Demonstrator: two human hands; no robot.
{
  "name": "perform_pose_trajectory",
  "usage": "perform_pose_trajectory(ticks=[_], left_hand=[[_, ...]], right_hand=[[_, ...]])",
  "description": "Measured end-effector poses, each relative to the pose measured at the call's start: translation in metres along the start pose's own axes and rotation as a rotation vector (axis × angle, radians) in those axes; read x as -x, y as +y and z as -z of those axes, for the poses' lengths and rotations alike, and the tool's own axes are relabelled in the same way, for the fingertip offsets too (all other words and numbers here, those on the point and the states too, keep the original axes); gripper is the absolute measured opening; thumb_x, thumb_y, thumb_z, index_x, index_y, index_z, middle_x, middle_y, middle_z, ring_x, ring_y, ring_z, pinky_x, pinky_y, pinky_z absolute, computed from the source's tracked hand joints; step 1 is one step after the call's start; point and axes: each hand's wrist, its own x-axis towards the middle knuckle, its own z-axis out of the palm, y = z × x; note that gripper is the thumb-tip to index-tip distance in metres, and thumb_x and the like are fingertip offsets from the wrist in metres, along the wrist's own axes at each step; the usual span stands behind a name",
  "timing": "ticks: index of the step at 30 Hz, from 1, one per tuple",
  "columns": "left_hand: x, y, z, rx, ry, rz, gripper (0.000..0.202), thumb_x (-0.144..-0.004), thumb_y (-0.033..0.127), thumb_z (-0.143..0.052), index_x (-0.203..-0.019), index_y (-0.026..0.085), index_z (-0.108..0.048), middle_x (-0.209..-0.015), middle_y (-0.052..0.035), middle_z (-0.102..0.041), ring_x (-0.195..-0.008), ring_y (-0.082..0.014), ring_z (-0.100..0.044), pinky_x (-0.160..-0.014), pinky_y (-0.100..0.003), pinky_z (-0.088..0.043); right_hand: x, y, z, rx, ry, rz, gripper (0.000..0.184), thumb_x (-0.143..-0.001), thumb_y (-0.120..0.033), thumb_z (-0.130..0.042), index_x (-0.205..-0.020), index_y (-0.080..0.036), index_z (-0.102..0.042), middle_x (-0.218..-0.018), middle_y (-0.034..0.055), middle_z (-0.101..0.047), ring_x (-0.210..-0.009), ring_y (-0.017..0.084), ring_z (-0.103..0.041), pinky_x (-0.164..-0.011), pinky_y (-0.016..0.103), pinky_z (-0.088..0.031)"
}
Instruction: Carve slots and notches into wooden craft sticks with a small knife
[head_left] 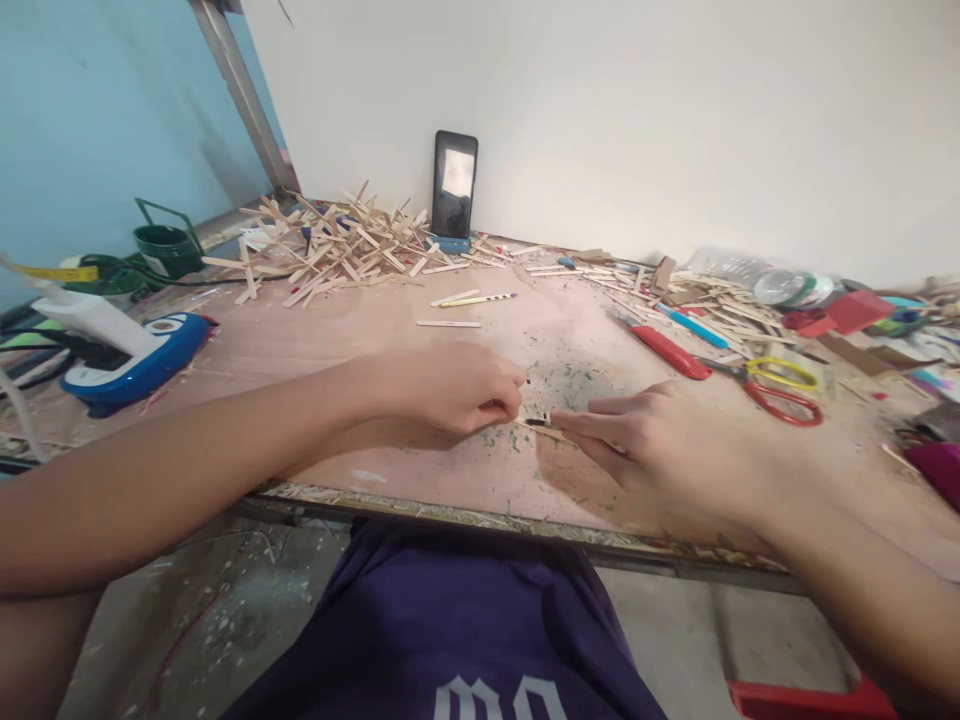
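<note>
Both my hands rest on the wooden worktop [315, 340] near its front edge. My left hand [442, 395] is curled into a pinch, its fingertips closed on the end of a thin wooden stick [534, 424]. My right hand [660, 440] lies over the other end of that stick, with its fingers pressed together along it. A small dark mark or tip shows on the stick between the two hands. Green specks dot the board just behind them.
A heap of wooden sticks [337, 245] lies at the back left. A phone [454, 185] leans on the wall. Red-handled scissors [772, 385], a red knife [667, 350] and clutter are on the right. A blue device [131, 360] sits at the left.
</note>
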Motion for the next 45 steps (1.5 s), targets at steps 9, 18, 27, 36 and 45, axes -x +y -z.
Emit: perform_pose_trajectory(ticks=[9,18,27,36,45], left_hand=[[0.0,-0.002,-0.001,-0.033,0.015,-0.049,0.027,-0.104,0.014,-0.06,-0.088,0.02,-0.081,-0.086,-0.0035,-0.068,-0.08,-0.0164,-0.062,-0.072,-0.031,-0.042],[0.001,-0.001,0.0,-0.07,-0.001,-0.059,0.028,-0.103,0.014,-0.059,-0.083,0.02,-0.077,-0.084,-0.0027,-0.066,-0.077,-0.0162,-0.059,-0.07,-0.031,-0.04],[0.006,0.002,0.015,-0.079,-0.099,-0.043,0.026,-0.095,0.008,-0.059,-0.091,0.022,-0.08,-0.092,-0.0039,-0.071,-0.081,-0.0185,-0.062,-0.071,-0.033,-0.042],[0.007,0.01,0.022,-0.106,-0.252,0.038,0.032,-0.089,0.002,-0.059,-0.1,0.022,-0.081,-0.109,-0.0059,-0.075,-0.091,-0.0212,-0.068,-0.082,-0.033,-0.046],[0.005,0.011,0.02,-0.09,-0.215,0.069,0.023,-0.092,0.007,-0.06,-0.087,0.022,-0.077,-0.101,-0.0064,-0.075,-0.091,-0.0221,-0.07,-0.083,-0.034,-0.047]], right_hand=[[-0.004,-0.003,-0.002,-0.096,0.083,0.006,0.037,-0.106,-0.019,-0.051,-0.102,-0.021,-0.087,-0.065,0.003,-0.072,-0.05,0.012,-0.049,-0.055,0.031,-0.024],[-0.006,0.009,-0.023,-0.557,-0.031,-0.17,0.032,-0.108,-0.023,-0.057,-0.107,-0.015,-0.088,-0.075,0.0043,-0.081,-0.05,0.009,-0.045,-0.055,0.026,-0.038],[-0.007,0.003,-0.003,-0.224,0.06,-0.009,0.034,-0.109,-0.02,-0.056,-0.108,-0.022,-0.089,-0.089,0.0087,-0.086,-0.061,0.014,-0.066,-0.06,0.029,-0.037],[-0.006,-0.001,-0.01,-0.296,0.032,-0.068,0.036,-0.108,-0.021,-0.053,-0.106,-0.02,-0.089,-0.078,0.0081,-0.081,-0.054,0.012,-0.056,-0.059,0.029,-0.036],[-0.009,0.0,-0.021,-0.588,-0.036,-0.27,0.033,-0.102,-0.021,-0.057,-0.097,-0.014,-0.088,-0.059,-0.0003,-0.064,-0.051,0.01,-0.035,-0.052,0.027,-0.031]])
